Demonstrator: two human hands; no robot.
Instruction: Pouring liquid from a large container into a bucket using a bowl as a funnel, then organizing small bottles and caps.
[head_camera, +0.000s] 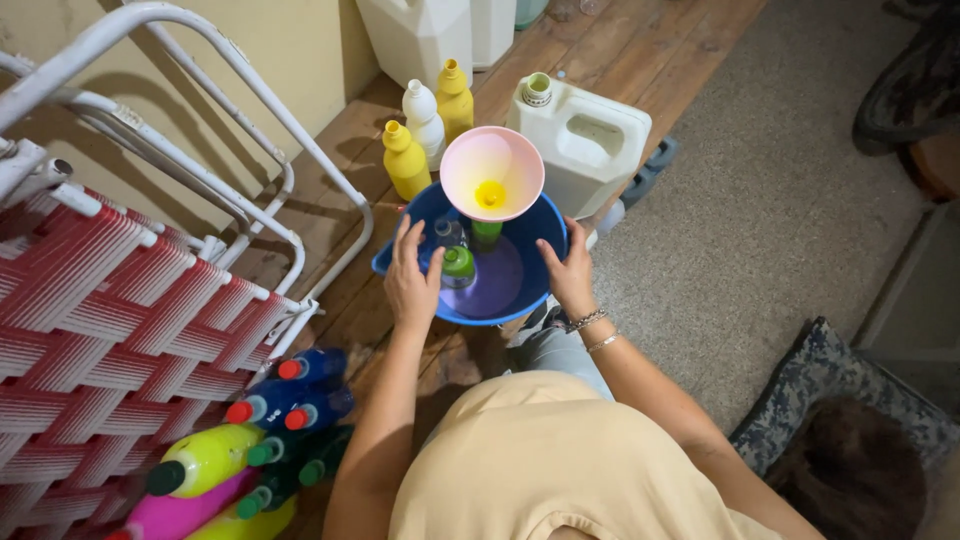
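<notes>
Both hands are in at the blue basin (545, 235), which sits on the wooden floor (620, 50) at centre frame, straight ahead at twelve o'clock from the person's lap. The left hand (410, 285) rests on the rim at nine o'clock, fingers spread and reaching in toward a small bottle with a green cap (458, 265); the grip is slack, fingertips just beside the cap, and whether they touch it I cannot tell. The right hand (570, 275) sits on the rim at three o'clock, fingers curled lightly over the edge, clenched on nothing else, two bracelets (592, 330) at the wrist.

Inside the basin there's purple liquid (500, 285) pooled at the bottom. A pink funnel (492, 172) with a yellow throat stands upright at the basin's twelve o'clock, seated in a green bottle (487, 234) below it.

Beyond the basin, at eleven o'clock, two yellow bottles (405, 160) and a white bottle (423, 118) stand together. At one o'clock, a white jerrycan (585, 140) with a pale cap, just beside the funnel.

Down at seven o'clock, a heap of lying bottles: blue ones with red caps (290, 395), a lime one with a dark cap (205, 458), a magenta one (175, 515). A red-and-white woven chair (100, 330) on a white frame fills nine o'clock. A grey mat (780, 200) covers the floor at three o'clock.
</notes>
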